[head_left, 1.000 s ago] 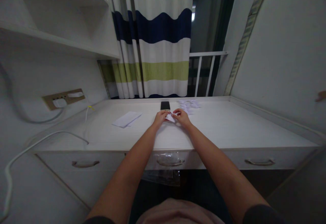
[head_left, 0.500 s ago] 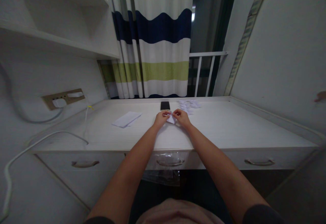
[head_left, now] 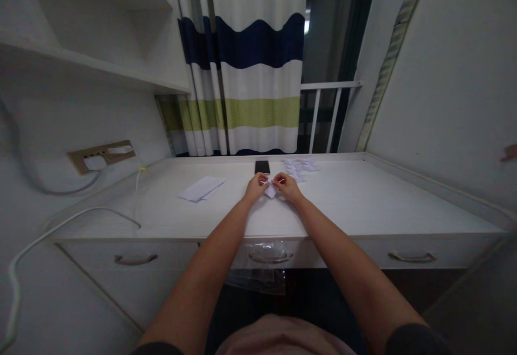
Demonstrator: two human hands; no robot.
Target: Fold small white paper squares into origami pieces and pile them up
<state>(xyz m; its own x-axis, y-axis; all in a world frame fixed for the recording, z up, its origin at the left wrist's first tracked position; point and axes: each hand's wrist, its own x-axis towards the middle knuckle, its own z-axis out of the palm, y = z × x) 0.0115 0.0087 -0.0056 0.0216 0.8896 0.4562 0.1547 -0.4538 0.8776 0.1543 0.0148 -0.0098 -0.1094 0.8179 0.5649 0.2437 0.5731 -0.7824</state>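
- At the far left, a white cable (head_left: 76, 215) loops up from below and lies over the left end of the worktop (head_left: 271, 221).
- Above it juts an open-fronted shelf unit (head_left: 100, 69); from where I stand, I can see only part of its interior.
- Beneath that, a wall socket panel (head_left: 103, 155) has two white plugs pushed into it.
- The left drawer (head_left: 169, 255) is closed, so its contents are hidden.
- White paper sheets (head_left: 201, 189) lie overlapping on the worktop, a corner of a lower one poking out.
- A striped curtain (head_left: 258, 42) hangs behind, white, navy and green.
- The left hand (head_left: 255, 187) has its grip pinching one side of a small folded paper (head_left: 271, 190), held near the worktop's middle, just in front of a dark phone (head_left: 262, 167).
- Below, clear plastic bags (head_left: 262, 282) hang at the handle of the closed middle drawer (head_left: 301, 252); I can't make out anything inside them.
- The right hand (head_left: 287, 187) has its grip pinching the other side of that folded paper, fingers curled.
- Just beyond it, folded paper pieces (head_left: 299, 166) lie grouped near the back edge.
- A white window railing (head_left: 331, 85) stands farther right.
- The right drawer (head_left: 412, 250) is closed too, its contents out of sight.
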